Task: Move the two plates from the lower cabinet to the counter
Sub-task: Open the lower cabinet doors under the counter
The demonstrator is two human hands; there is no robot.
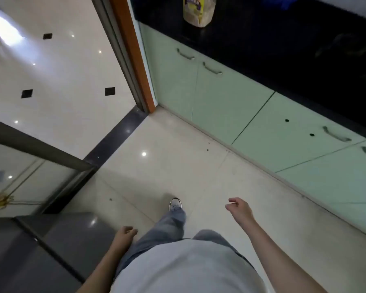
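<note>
cabinet doors (220,96) are flat glossy green; left hand (126,231), right hand (239,209) loosely curled, empty.

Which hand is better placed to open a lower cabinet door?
The right hand, probably: it is empty and on the side of the closed cabinet doors; the left hand hangs on the far side.

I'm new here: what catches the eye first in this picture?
Pale green cabinet doors, all closed, run along the right under a black counter, where a yellow-labelled jar stands at the far end. Near the bottom, the person's left hand and right hand hang empty above the glossy floor.
</note>
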